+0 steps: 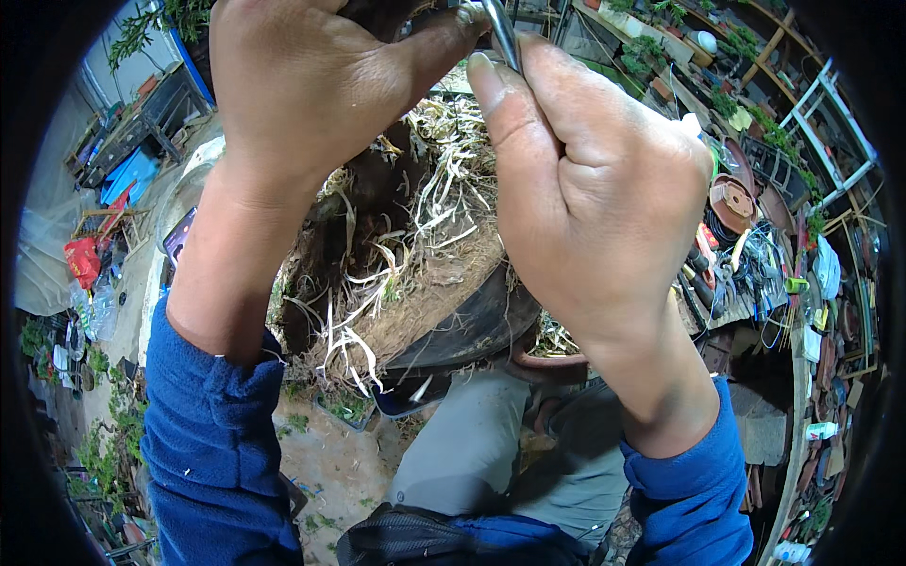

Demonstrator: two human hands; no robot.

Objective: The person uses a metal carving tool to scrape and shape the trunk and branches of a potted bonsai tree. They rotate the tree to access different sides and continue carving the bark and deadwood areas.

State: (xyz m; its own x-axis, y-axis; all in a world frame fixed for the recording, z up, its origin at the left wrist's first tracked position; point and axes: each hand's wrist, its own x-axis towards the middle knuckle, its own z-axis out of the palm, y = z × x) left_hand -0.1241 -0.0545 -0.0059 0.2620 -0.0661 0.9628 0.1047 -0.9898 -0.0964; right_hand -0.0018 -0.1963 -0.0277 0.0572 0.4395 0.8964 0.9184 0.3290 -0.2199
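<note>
My right hand (599, 179) is closed, thumb against forefinger, on a grey metal rod-like tool (503, 36). The tool's ends run out of sight, so its kind does not show. My left hand (302, 85) is at the upper left, back toward me, thumb reaching to the tool's side. Its other fingers curl out of sight around something dark at the upper edge. Beneath both hands is a dark, rough trunk (363, 222) strewn with pale wood shavings (458, 170). A fibrous root mass (415, 311) bulges beside a dark pot rim (462, 330).
My legs in grey trousers (462, 434) are just below the pot. On the right, cluttered tools and wires (731, 274) lie near a brown pot (731, 200). A pale metal frame (830, 123) leans at the far right. A phone (179, 234) lies beside my left forearm.
</note>
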